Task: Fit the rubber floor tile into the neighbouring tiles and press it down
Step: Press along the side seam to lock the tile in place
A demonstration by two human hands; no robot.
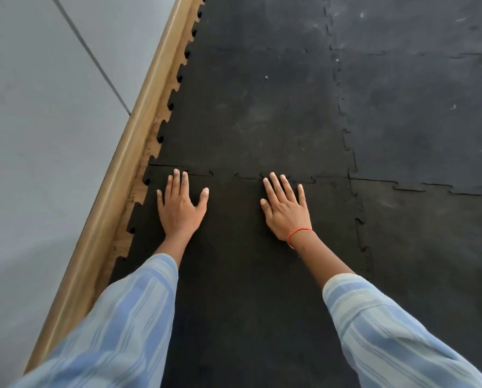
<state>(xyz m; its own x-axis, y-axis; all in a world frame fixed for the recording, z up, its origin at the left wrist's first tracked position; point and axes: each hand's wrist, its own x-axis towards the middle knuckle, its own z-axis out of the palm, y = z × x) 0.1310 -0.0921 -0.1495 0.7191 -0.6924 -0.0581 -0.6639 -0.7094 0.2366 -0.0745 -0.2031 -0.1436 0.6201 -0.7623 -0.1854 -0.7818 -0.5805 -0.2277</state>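
Pressing step, left to right: wooden skirting (113, 175); left hand (179, 208) and right hand (286, 211), each grip open and flat, holding nothing, palms down on the rubber floor tile (234, 275) at its far edge. The far seam (248, 176) appears nearly closed, though dark rubber hides detail. Next, pressure should probably travel along the right-hand seam (359, 219).

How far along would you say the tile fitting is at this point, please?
Mostly done: the tile lies flat, its right seam closed. In hand: the left hand and right hand press flat near the far seam. Left: that seam shows a thin open line at its left end, so more pressing there.
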